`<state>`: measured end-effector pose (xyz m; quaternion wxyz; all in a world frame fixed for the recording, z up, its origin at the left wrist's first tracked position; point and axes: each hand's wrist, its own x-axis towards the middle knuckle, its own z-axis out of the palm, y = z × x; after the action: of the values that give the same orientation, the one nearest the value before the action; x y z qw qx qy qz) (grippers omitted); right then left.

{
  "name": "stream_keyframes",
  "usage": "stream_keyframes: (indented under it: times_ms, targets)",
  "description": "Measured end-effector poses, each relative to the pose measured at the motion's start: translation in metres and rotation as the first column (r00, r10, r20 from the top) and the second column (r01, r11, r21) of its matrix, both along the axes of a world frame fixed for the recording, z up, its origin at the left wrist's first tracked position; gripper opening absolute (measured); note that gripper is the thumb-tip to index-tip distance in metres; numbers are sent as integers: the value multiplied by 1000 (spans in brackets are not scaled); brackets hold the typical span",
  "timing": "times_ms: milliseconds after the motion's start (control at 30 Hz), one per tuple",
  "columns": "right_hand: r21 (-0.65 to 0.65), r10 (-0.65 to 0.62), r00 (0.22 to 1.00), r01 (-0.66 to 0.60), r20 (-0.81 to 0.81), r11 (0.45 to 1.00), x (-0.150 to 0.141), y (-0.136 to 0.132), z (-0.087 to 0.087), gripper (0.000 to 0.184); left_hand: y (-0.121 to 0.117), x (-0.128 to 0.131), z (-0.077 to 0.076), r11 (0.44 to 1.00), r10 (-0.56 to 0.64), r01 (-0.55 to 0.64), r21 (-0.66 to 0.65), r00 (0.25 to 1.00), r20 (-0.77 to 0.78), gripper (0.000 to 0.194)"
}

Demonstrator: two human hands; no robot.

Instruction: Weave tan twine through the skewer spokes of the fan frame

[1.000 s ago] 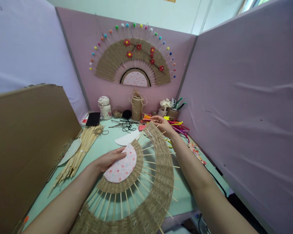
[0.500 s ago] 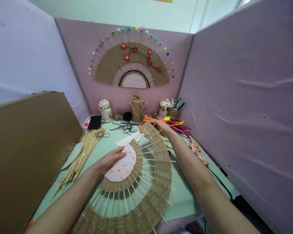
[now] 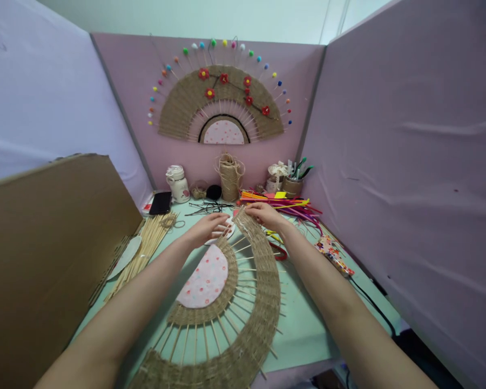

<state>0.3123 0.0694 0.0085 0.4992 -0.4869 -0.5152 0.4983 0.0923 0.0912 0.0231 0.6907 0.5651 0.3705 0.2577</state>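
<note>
A woven twine fan (image 3: pixel 263 275) on thin wooden sticks lies turned on the table, its outer band curving toward me. A pink dotted half-round patch (image 3: pixel 206 278) covers its centre. At the band's far end, my right hand (image 3: pixel 265 216) is closed on the edge, thumb and fingers pinching it. My left hand (image 3: pixel 208 229) is off the patch, fingers stretched out and slightly apart beside the sticks at the fan's far end. Partly behind those fingers is a white cut piece (image 3: pixel 230 231).
Bamboo sticks (image 3: pixel 146 243) lie at left by a cardboard sheet (image 3: pixel 56 243). At the back stand a white bottle (image 3: pixel 179 185), twine spool (image 3: pixel 230 178) and pen pot (image 3: pixel 294 186). Coloured pipe cleaners (image 3: pixel 303 210) and a corded flowered glue gun (image 3: pixel 335 256) lie right. A finished fan (image 3: pixel 182 108) hangs behind.
My left hand has let go of the pink patch and moved forward to the fan's far end. My right hand stays at the band's end. The fan has shifted slightly.
</note>
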Motion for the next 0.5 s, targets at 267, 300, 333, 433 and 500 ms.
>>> stream_keyframes:
  times_ms: [267, 300, 333, 433, 500]
  targets:
    - [-6, 68, 996, -68, 57, 998, -9, -1, -4, 29, 20, 54, -10, 976, 207, -209, 63, 978, 37, 24]
    - [-5, 76, 995, -76, 63, 997, -10, -1, -4, 29, 20, 54, -11, 974, 215, -216, 61, 976, 32, 25]
    - [-6, 81, 994, -81, 69, 997, -10, -1, -4, 28, 19, 53, -12, 973, 220, -221, 60, 975, 29, 26]
    - [-6, 78, 993, -78, 84, 997, -11, -1, -5, 26, 19, 53, -10, 971, 227, -228, 66, 974, 14, 27]
    - [-1, 81, 992, -81, 93, 997, -11, -1, -6, 25, 19, 54, -8, 970, 233, -232, 73, 972, -7, 25]
